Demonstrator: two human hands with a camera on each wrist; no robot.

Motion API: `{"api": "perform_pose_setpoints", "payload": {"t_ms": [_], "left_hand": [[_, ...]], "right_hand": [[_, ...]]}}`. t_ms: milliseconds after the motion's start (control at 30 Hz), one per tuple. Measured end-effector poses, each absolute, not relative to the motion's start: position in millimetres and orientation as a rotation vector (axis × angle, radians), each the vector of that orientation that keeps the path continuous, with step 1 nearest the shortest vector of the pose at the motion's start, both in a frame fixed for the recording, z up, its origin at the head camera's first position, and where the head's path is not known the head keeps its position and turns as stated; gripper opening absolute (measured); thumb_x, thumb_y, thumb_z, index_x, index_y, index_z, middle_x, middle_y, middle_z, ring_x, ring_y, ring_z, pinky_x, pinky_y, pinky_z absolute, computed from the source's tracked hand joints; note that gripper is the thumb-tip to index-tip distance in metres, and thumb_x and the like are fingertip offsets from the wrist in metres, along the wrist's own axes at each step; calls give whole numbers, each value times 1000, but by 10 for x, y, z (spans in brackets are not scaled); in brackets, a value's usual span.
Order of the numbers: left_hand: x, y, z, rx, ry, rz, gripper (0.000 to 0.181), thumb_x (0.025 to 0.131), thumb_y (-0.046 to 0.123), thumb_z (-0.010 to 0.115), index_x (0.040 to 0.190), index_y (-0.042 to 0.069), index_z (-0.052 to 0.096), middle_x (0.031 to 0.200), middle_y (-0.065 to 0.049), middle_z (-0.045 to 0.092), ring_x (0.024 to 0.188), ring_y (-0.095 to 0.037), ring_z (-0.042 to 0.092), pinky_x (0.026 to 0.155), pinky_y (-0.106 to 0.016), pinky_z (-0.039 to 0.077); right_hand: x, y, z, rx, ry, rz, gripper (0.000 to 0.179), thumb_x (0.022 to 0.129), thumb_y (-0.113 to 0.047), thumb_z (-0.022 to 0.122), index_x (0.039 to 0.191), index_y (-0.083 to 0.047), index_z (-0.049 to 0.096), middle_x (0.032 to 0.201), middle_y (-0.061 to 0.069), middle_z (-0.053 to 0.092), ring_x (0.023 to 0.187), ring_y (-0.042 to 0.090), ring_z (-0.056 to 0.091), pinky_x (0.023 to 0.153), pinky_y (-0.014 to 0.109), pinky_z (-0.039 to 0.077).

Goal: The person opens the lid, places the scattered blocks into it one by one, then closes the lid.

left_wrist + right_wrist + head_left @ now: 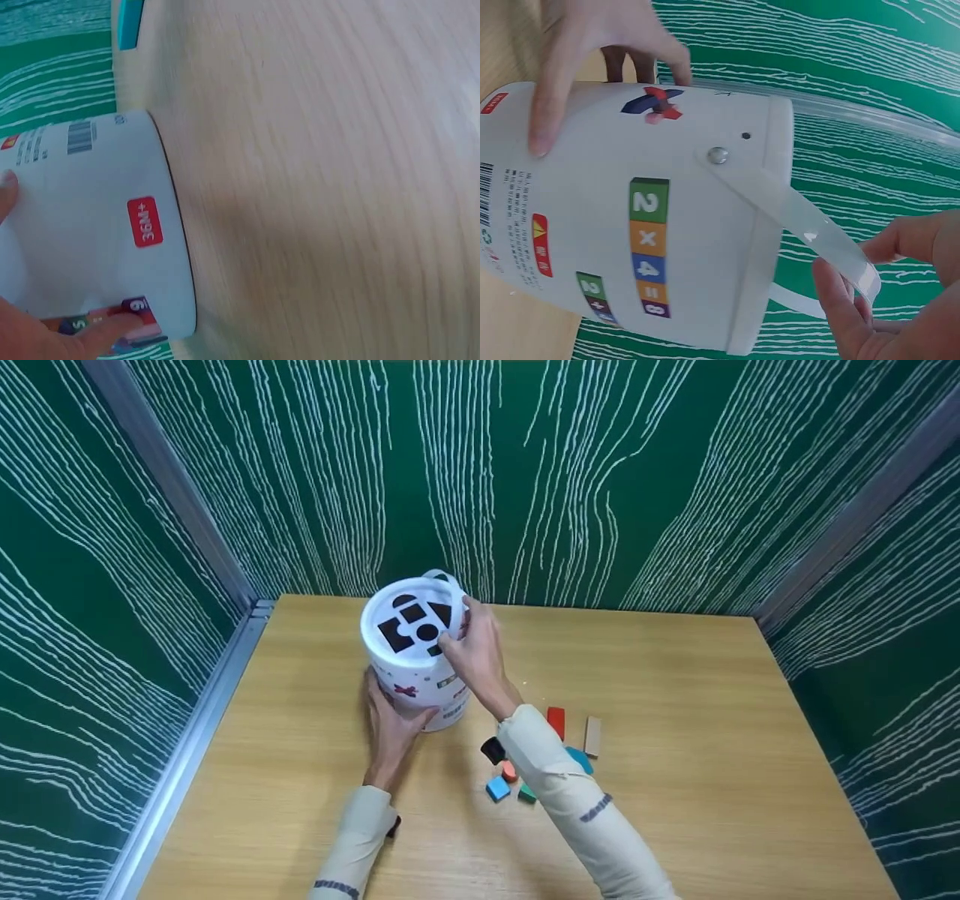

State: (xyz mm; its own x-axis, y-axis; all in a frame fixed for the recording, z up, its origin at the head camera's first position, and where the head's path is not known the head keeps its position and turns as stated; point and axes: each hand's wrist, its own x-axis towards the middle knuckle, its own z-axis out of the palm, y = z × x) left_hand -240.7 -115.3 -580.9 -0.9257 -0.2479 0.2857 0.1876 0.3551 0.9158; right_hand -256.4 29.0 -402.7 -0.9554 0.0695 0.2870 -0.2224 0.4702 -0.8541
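Note:
A white bucket [427, 694] stands on the table, its white lid [375, 619] cut with several shaped holes, among them a circle, a square and a triangle. Number-block prints and a barcode decorate its side. My left hand [394, 727] grips the lower side, thumb and fingers spread round the wall. At the lid's right edge, my right hand [480, 656] pinches the bucket's white strap handle [829, 238] between thumb and fingers. In the right wrist view, the strap stands out beyond the lid from a metal rivet [718, 155].
Several loose blocks lie right of the bucket, partly under my right forearm: a red one [556, 722], a plain wooden one [592, 736], a teal one [581, 761], a blue one [497, 788], an orange one [509, 770] and a green one [526, 793]. Green white-lined panels [457, 472] enclose the table [675, 697].

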Motion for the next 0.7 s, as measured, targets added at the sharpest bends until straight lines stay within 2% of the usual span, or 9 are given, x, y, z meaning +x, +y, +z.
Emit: {"api": "perform_pose_setpoints", "payload": {"t_ms": [200,467,700], "left_hand": [[-2422,-1108,-5802,127,-2272,-1507,124,65,46,82,151,30,-6,156,-2,3,142,-20,7,115,-47,12],[-2425,-1065,-5779,154,-2292,-1529,124,64,49,82,149,37,-7,154,2,9,139,-19,15,115,-47,15],[-2429,-1025,-5773,217,-2300,-1544,125,61,55,82,148,41,-7,153,2,11,137,-20,19,114,-46,18]], "right_hand": [[-2560,217,-3933,137,-2474,1431,57,80,-1,67,132,8,47,107,17,56,94,24,60,80,34,56],[-2555,229,-3806,151,-2529,1403,42,73,7,68,114,9,58,101,20,63,86,25,65,71,32,58],[-2540,216,-3701,214,-2593,1397,29,74,3,69,101,5,60,87,12,60,76,19,60,62,25,54]]}}
